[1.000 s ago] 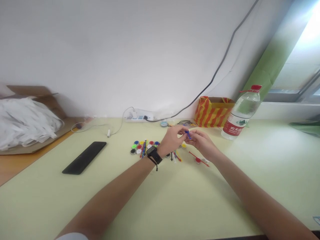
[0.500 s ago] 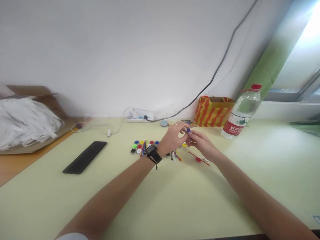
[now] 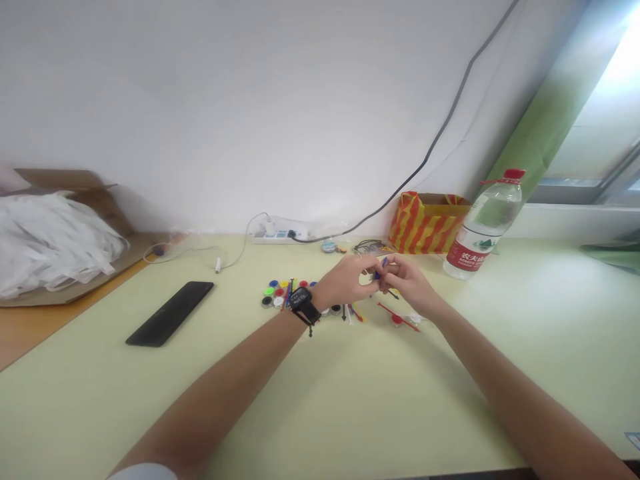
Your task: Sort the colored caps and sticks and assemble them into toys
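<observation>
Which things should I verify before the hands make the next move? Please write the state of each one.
1. Blue piece held between the fingers of the left hand and right hand: ok.
2. Blue piece fully in view: not ok, fingers cover part of it.
3. All round pieces visible: cannot tell, the left hand and watch block the view.
4. Bottle upright with its cap on: ok.
5. Black flat object apart from the left arm: ok.

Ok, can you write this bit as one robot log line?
left hand: pinching small blue piece | right hand: pinching it too | red arrow: on table | black watch: left wrist
</observation>
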Demonstrator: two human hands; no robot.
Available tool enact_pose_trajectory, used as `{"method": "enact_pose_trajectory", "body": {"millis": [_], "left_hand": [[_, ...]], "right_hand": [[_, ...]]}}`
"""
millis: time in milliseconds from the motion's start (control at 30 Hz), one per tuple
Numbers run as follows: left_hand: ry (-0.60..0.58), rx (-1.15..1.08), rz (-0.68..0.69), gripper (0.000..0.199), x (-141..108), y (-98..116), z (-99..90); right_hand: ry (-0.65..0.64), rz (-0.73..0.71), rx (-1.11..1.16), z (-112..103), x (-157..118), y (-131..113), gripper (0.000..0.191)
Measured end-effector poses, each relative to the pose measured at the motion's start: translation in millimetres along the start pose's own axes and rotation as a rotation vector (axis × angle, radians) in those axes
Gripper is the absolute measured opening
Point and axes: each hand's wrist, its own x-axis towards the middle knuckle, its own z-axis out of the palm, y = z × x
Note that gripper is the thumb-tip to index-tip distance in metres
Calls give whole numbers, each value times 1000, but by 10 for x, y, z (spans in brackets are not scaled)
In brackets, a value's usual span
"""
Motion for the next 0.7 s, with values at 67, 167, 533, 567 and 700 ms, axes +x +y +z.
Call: {"method": "enact_pose_trajectory", "body": {"millis": [67,167,533,567,700], "left_hand": [[-17,-12,-17,15,-6,-28,9],[-29,-35,-37,9,-25,-80,44],[-359,16,-128,10,-138,-210,166],[-366,39,-140,8,-141,-242,159],[-355,139,-127,7,-147,-351,114]], "right_hand": [[-63,11,-7,-12,1,3,21],[-104,20,-115,-47,21,60,17],[-49,-6,-953,-312,81,479,21],[-47,-13,-968,-329,81,467,15],[-94,-62,-928,-410,79,344,15]]}}
